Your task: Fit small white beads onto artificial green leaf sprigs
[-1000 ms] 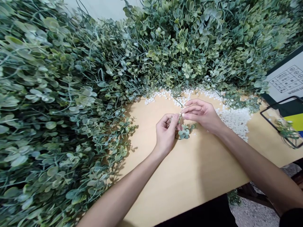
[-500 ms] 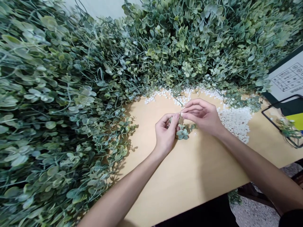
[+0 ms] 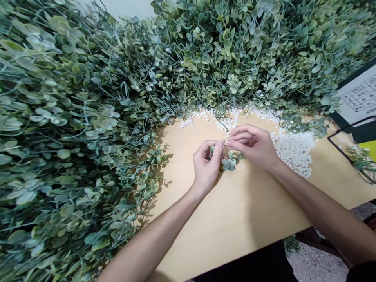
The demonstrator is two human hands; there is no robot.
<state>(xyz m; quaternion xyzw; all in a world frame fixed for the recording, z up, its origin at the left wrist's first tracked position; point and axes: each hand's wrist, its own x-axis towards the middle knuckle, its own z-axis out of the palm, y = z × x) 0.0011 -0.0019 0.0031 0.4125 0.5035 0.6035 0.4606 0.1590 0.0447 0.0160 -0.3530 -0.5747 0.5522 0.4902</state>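
Over the middle of the wooden table [image 3: 211, 219], my left hand [image 3: 208, 162] is closed on a small green leafy sprig [image 3: 229, 162], whose round leaves show below its fingers. The fingertips of my right hand [image 3: 254, 145] are pinched together and meet my left thumb. What my right fingers hold at that point is too small to make out. Small white pieces [image 3: 295, 152] lie in a pile to the right of my right hand, and more of them [image 3: 195, 116] are scattered beyond both hands.
Dense green artificial foliage [image 3: 73, 129] is heaped along the left and back of the table. At the right stand a dark green box with a printed white label [image 3: 358, 96] and a black wire frame [image 3: 337, 135], with a leafy sprig [image 3: 360, 156] beside it.
The leafy sprig has turned slightly below my hands. Both hands keep nearly the same place and stay together; the view has shifted a little.
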